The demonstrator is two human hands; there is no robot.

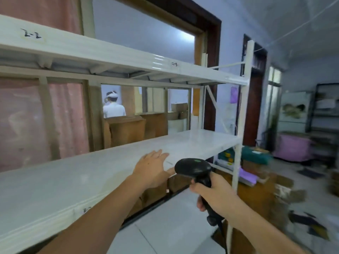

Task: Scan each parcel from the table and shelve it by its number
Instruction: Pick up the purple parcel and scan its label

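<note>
A white metal rack stands in front of me, its bare middle shelf (77, 180) at arm height. My left hand (153, 168) reaches over that shelf's front edge with straight fingers and holds nothing. My right hand (212, 194) grips the handle of a black barcode scanner (194, 167), its head pointing left toward the shelf. The upper shelf (102, 54) carries a handwritten label "2-2" (31, 34) on its front edge. No parcel is in either hand.
Brown cardboard boxes (126, 129) stand behind the rack. A person in white (113, 107) shows through the opening beyond. The rack's white corner post (238, 143) rises beside my right hand. Boxes, a pink bin (293, 149) and scattered packaging crowd the floor at right.
</note>
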